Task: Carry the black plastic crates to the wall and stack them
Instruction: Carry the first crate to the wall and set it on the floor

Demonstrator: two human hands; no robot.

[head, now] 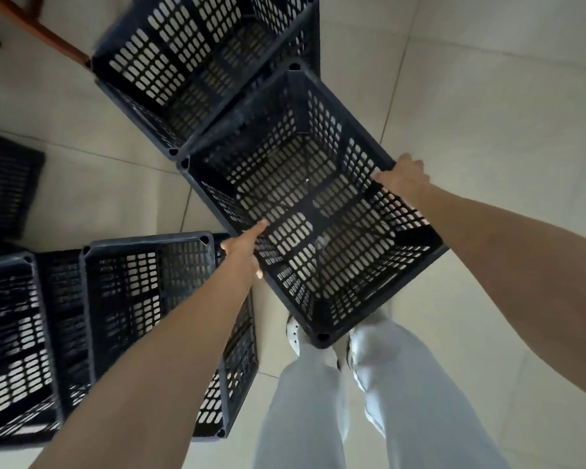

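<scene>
Grips one black crate (305, 211) by opposite rims with left hand (242, 252) and right hand (403, 177), seemingly mid-task, with other crates (142, 299) loose on the floor (487, 96) awaiting stacking.

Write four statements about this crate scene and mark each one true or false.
1. The left hand and right hand grip opposite rims of the held crate. True.
2. The held crate is packed with bottles. False: it is empty, and the floor shows through its slots.
3. The side crates stand at the person's left. True.
4. The floor is carpeted. False: it is pale tile.
</scene>
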